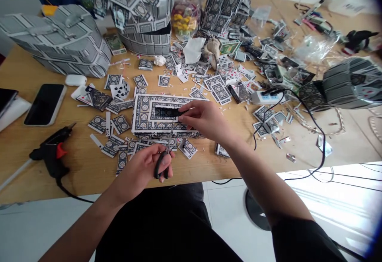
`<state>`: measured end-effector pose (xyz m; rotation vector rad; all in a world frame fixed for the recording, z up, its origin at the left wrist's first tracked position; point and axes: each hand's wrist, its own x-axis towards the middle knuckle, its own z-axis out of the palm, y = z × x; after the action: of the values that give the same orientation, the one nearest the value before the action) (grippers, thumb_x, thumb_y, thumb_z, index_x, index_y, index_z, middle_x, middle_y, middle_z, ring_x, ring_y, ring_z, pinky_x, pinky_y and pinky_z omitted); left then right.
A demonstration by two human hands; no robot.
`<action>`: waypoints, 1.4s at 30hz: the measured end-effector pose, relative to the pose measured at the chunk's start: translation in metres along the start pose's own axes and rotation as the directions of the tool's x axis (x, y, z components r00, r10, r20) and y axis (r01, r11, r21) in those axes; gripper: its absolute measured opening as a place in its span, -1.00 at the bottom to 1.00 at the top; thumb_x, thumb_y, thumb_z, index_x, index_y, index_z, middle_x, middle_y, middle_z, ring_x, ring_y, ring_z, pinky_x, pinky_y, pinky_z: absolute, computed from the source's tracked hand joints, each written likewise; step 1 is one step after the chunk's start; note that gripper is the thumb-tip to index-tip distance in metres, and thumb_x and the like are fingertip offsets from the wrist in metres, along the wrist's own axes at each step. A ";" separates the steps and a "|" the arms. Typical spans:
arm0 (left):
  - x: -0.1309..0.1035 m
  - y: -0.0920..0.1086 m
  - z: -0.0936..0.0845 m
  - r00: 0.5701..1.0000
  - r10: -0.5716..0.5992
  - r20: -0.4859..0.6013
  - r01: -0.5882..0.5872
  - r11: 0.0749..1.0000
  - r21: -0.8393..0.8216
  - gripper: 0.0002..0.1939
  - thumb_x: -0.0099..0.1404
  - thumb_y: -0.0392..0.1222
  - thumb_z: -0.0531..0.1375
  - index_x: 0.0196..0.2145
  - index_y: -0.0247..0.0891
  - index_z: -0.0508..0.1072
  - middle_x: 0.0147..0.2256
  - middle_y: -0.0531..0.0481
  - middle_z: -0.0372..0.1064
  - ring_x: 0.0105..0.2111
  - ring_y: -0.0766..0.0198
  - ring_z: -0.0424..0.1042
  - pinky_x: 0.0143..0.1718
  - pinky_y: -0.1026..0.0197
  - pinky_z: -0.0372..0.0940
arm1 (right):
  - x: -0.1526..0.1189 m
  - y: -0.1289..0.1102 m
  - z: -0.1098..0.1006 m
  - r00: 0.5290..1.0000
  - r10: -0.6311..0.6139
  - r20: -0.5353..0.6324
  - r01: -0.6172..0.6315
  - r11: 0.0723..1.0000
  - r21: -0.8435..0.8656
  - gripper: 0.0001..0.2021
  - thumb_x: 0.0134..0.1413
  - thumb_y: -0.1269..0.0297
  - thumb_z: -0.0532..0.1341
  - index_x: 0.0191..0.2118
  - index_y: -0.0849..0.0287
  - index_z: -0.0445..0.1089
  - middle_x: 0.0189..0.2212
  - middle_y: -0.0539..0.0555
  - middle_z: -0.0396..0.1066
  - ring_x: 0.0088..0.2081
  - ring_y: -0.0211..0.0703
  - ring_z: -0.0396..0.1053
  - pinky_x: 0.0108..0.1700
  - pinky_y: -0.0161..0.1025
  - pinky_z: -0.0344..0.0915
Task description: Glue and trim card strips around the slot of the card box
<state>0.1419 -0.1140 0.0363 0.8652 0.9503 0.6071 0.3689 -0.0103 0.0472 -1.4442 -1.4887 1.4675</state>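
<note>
A left hand (pixel 146 162) curled around the handles of scissors (pixel 158 167), likely to aim their blades over the card-covered box (pixel 143 113) on the tabletop (pixel 209 170); the right hand's (pixel 207 121) fingers, nearly together, reached its opening, any grip indiscernible.

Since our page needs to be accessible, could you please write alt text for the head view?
A person's left hand holds scissors pointing toward a flat box patterned with card backs; the right hand is at the slot in its top. Playing cards litter the wooden table, with a glue gun at left and card-covered pieces behind.
</note>
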 end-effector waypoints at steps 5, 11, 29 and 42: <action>0.000 0.002 -0.001 1.000 0.004 -0.003 -0.004 0.999 0.050 -0.46 0.42 0.32 0.31 -0.07 -0.27 0.49 -0.34 -0.07 0.53 -0.41 0.27 0.36 -0.32 0.18 0.26 | 0.003 0.002 0.003 1.000 0.013 0.002 -0.013 0.999 0.031 -0.81 0.06 0.38 0.47 -0.19 0.19 0.54 -0.43 0.05 0.63 -0.48 -0.21 0.51 -0.44 -0.26 0.39; 0.006 0.003 0.004 0.999 0.004 -0.048 0.001 0.995 0.103 -0.50 0.43 0.31 0.28 -0.16 -0.24 0.47 -0.36 -0.05 0.53 -0.42 0.26 0.36 -0.31 0.16 0.28 | 0.003 -0.001 0.005 0.999 0.052 -0.003 -0.051 0.996 0.070 -0.81 0.06 0.41 0.44 -0.18 0.21 0.53 -0.45 0.05 0.61 -0.48 -0.20 0.51 -0.41 -0.23 0.43; 0.026 -0.005 0.010 0.990 0.074 -0.120 -0.063 0.994 0.091 -0.54 0.38 0.24 0.38 -0.14 -0.25 0.51 -0.42 0.03 0.48 -0.46 0.32 0.33 -0.40 0.24 0.25 | 0.004 -0.002 0.002 0.996 0.071 0.050 -0.076 0.991 0.112 -0.79 -0.07 0.27 0.56 -0.35 0.19 0.57 -0.52 0.06 0.58 -0.49 -0.20 0.50 -0.52 -0.31 0.37; 0.032 -0.014 0.011 0.986 0.121 -0.113 -0.112 0.990 0.086 -0.60 0.44 0.15 0.36 -0.07 -0.26 0.53 -0.40 0.04 0.47 -0.42 0.35 0.34 -0.39 0.31 0.30 | 0.006 -0.002 0.001 0.994 0.101 0.049 -0.106 0.988 0.108 -0.90 -0.02 0.43 0.48 -0.33 0.23 0.59 -0.56 0.04 0.57 -0.56 -0.28 0.43 -0.62 -0.41 0.18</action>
<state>0.1674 -0.1011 0.0143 0.9689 1.0410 0.7313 0.3656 -0.0046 0.0474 -1.4497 -1.3526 1.6274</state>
